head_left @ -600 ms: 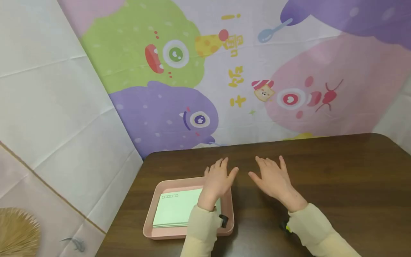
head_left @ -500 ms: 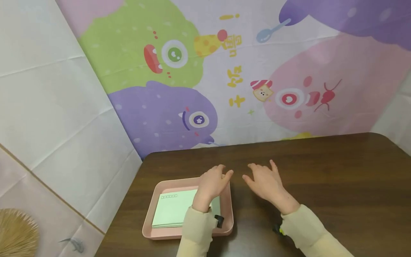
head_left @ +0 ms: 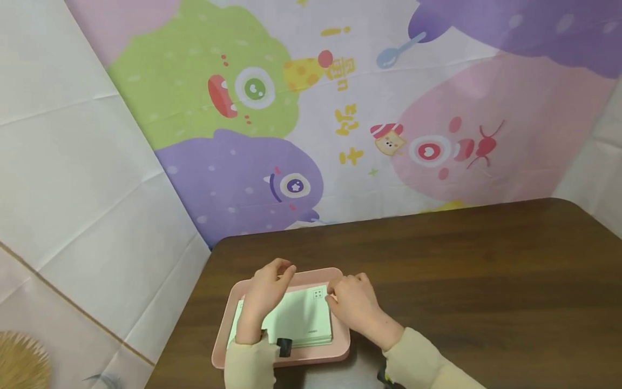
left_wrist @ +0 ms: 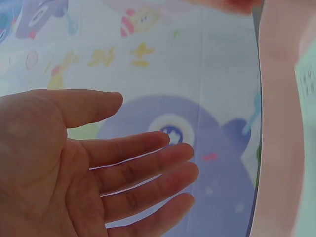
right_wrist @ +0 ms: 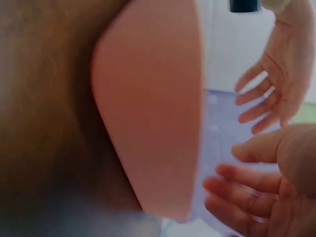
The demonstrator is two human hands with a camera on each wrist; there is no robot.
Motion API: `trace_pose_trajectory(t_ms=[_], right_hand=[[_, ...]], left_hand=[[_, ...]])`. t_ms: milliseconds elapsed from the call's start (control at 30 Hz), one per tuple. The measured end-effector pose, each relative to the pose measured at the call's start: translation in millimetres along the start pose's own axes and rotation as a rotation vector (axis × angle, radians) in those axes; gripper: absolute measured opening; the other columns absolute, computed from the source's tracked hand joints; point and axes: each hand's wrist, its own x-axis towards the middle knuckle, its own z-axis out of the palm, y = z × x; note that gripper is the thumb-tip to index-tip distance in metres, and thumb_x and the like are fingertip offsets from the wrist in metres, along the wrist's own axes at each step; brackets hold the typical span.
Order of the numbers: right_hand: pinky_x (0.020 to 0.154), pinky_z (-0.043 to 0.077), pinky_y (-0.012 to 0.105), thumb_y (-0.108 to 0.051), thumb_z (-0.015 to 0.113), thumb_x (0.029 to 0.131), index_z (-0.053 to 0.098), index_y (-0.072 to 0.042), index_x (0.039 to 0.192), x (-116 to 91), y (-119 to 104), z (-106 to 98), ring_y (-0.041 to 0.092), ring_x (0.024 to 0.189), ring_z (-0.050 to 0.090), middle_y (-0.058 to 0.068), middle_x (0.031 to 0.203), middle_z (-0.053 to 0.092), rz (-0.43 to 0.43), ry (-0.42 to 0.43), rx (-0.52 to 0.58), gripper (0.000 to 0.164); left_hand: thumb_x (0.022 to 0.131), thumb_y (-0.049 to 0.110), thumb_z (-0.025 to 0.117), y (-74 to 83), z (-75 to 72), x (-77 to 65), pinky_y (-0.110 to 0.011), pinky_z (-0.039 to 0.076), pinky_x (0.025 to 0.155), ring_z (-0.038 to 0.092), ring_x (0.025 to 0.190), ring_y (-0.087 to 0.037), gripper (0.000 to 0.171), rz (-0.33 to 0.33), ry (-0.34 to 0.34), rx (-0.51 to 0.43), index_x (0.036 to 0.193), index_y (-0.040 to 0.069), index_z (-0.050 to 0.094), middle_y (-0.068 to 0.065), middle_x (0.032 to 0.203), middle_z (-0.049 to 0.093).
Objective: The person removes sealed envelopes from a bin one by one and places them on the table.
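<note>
Left hand (head_left: 264, 292), fingers extended, empty, over the pink tray (head_left: 311, 354); right hand (head_left: 357, 303), loosely curved, empty, at its right rim. Inside, the paper stack (head_left: 298, 316) looks light, bendy, slippery: best pinched by both ends.

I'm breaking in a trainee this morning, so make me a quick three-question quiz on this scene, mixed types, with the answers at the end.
1. Multiple choice: what lies in the pink tray?
A) Spoons
B) Pale green papers
C) Fruit

2. True or false: the left hand holds nothing.

3. Short answer: in the head view, which hand is nearer the printed square of dots?

Key:
1. B
2. True; its fingers reach out with nothing in them.
3. The right hand, just beside it.
</note>
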Motion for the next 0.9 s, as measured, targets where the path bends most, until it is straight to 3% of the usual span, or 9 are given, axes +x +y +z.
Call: trace_pose_trajectory(t_ms=[167,300,400,533,667,767,900], right_hand=[[0.067,0.026,0.034,-0.04,0.069,0.074,0.059,-0.017,0.068,-3.1,-9.4,14.0,0.016,0.06,0.046,-0.006,0.059,0.052,0.006,-0.05,-0.121,0.025],[0.067,0.025,0.034,-0.052,0.067,0.07,0.062,-0.012,0.079,-5.3,-12.5,22.8,0.016,0.059,0.046,-0.003,0.059,0.051,0.045,-0.144,-0.173,0.041],[0.068,0.028,0.035,-0.059,0.065,0.068,0.065,-0.009,0.09,-6.4,-13.2,27.2,0.017,0.059,0.049,-0.001,0.063,0.055,0.095,-0.216,-0.191,0.054],[0.072,0.031,0.038,-0.066,0.061,0.066,0.066,-0.009,0.085,-7.3,-14.6,32.0,0.018,0.059,0.053,0.001,0.068,0.058,0.132,-0.273,-0.2,0.061],[0.076,0.032,0.039,-0.07,0.06,0.064,0.066,-0.009,0.085,-7.3,-16.1,34.6,0.019,0.062,0.055,0.003,0.071,0.06,0.137,-0.308,-0.193,0.065],[0.082,0.032,0.041,-0.07,0.06,0.063,0.065,-0.007,0.096,-6.6,-16.7,34.9,0.022,0.07,0.058,0.004,0.078,0.062,0.144,-0.346,-0.206,0.071],[0.089,0.032,0.044,-0.07,0.06,0.064,0.062,-0.006,0.106,-5.1,-16.4,35.0,0.023,0.08,0.06,0.006,0.086,0.063,0.153,-0.387,-0.224,0.077]], left_hand=[[0.092,0.036,0.047,-14.4,-17.5,-5.6,-0.043,0.046,0.078,0.061,0.095,-0.024,0.035,-0.069,0.023,0.054,0.114,0.012,0.06,-0.005,0.106,0.065],[0.092,0.035,0.047,-31.3,-27.4,-11.2,-0.046,0.046,0.079,0.059,0.098,-0.029,0.038,-0.107,0.046,0.074,0.115,0.008,0.059,-0.01,0.11,0.063],[0.092,0.036,0.045,-47.0,-35.2,-15.5,-0.05,0.043,0.083,0.055,0.104,-0.034,0.042,-0.147,0.025,0.106,0.118,0.004,0.056,-0.015,0.116,0.058],[0.092,0.037,0.044,-73.8,-49.2,-23.6,-0.057,0.037,0.086,0.049,0.108,-0.041,0.051,-0.215,-0.031,0.154,0.123,-0.004,0.049,-0.024,0.12,0.052],[0.092,0.037,0.043,-103.4,-61.1,-32.6,-0.057,0.037,0.087,0.043,0.112,-0.049,0.062,-0.313,-0.125,0.179,0.127,-0.014,0.037,-0.034,0.124,0.044],[0.091,0.041,0.043,-119.5,-63.9,-37.0,-0.056,0.038,0.088,0.038,0.115,-0.052,0.069,-0.381,-0.255,0.155,0.127,-0.018,0.032,-0.039,0.127,0.038],[0.091,0.04,0.044,-130.1,-60.8,-38.9,-0.055,0.038,0.089,0.037,0.115,-0.053,0.07,-0.4,-0.402,0.092,0.126,-0.02,0.033,-0.04,0.127,0.036]])
